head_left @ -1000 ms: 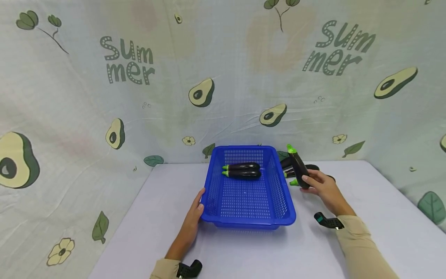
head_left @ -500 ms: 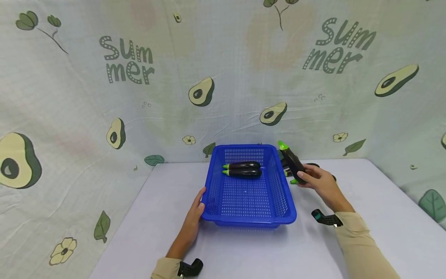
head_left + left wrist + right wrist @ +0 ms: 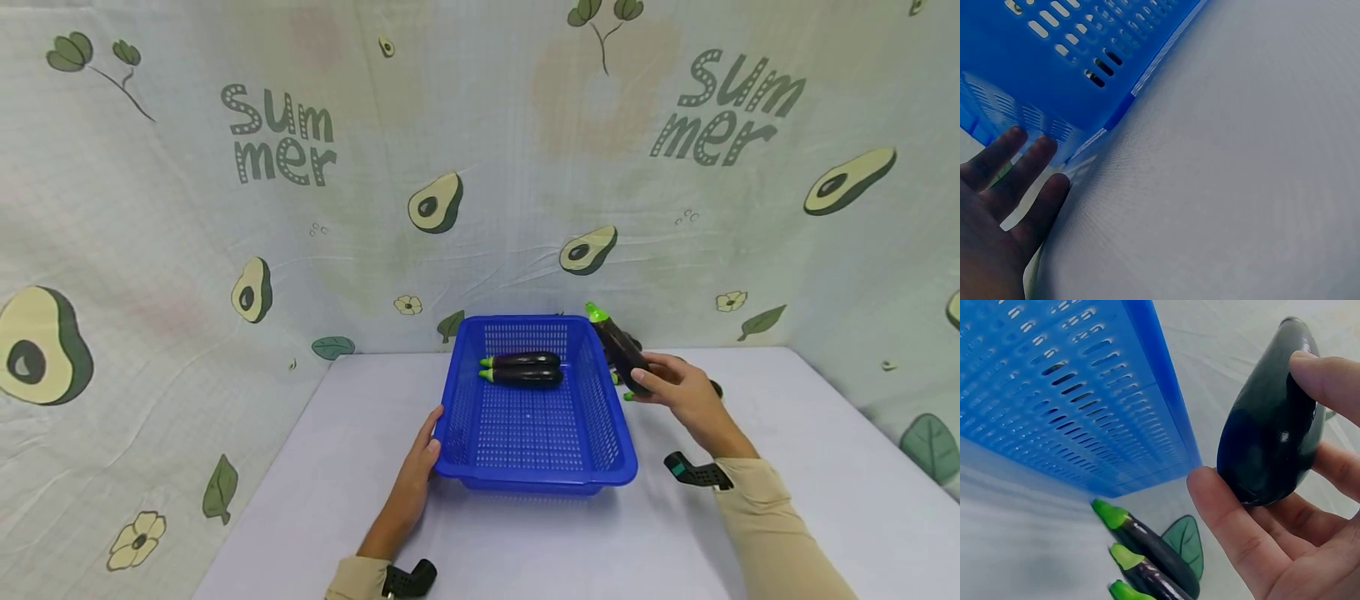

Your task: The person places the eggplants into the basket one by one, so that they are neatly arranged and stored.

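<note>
My right hand (image 3: 692,402) grips an eggplant (image 3: 621,348) by its thick end between thumb and fingers. It is raised and tilted, green cap up, near the right rim of a blue plastic basket (image 3: 536,478). In the right wrist view the held eggplant (image 3: 1269,425) hangs beside the basket's perforated wall (image 3: 1094,394). Inside the basket, two eggplants (image 3: 527,376) lie side by side, caps to the left. My left hand (image 3: 415,471) rests at the basket's left side; in the left wrist view its fairly straight fingers (image 3: 1025,161) are against or close to the outer wall.
Several more eggplants (image 3: 1155,545) lie on the white table (image 3: 300,500) right of the basket, partly hidden by my right hand and the held one. A cloth backdrop (image 3: 510,125) printed with avocados and leaves stands behind the table.
My right hand has moved left with the eggplant, bringing its green cap over to the basket's right rim. The left hand, the basket and the two eggplants in it have stayed put.
</note>
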`<state>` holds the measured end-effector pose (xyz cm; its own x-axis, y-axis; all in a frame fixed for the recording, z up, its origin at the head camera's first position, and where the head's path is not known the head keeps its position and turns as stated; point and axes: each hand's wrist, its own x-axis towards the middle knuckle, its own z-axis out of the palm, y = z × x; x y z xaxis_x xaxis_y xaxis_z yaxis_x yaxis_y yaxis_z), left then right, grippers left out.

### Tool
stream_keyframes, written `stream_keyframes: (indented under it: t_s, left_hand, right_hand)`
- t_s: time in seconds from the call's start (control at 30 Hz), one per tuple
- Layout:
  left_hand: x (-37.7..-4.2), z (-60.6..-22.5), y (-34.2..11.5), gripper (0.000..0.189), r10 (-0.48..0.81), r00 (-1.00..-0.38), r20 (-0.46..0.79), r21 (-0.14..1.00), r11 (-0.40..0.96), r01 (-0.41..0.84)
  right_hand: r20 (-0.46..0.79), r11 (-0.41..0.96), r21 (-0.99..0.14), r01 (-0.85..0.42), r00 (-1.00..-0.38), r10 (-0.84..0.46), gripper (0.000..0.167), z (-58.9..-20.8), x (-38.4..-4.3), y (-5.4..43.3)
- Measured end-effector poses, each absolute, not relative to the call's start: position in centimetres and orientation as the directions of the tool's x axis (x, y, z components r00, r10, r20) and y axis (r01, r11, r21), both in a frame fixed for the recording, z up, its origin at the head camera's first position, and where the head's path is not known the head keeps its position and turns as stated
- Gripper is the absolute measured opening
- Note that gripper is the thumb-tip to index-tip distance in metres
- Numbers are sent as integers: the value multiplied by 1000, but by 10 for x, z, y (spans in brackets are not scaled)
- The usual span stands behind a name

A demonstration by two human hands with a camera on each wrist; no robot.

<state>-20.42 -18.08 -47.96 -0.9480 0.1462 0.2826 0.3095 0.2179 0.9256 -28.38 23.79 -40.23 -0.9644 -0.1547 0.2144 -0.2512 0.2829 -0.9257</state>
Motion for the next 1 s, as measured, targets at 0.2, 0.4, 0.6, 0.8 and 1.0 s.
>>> stream_keyframes:
  t_s: [0.2,0.4,0.6,0.8,1.0]
  left_hand:
    - [-204,-480,-180,54,144,-946,289,924,217,315]
    - [-203,-479,-180,54,143,-949,282,927,214,308]
    - [-203,-479,-181,54,143,-951,274,928,220,301]
    - [-204,-479,-180,54,143,-951,276,928,218,302]
    - [-204,-479,-181,54,142,-950,276,928,218,302]
  right_hand:
    - [196,306,-921,-242,-965,-174,71,-396,-286,234]
    - [178,306,-924,-231,-965,-192,71,-391,-291,232]
    - [156,299,-929,-218,-964,-217,72,-386,-295,230]
    - [152,297,-929,-221,-959,-238,72,-379,-299,229]
    - [163,326,-912,-250,-948,-272,69,-371,-302,228]
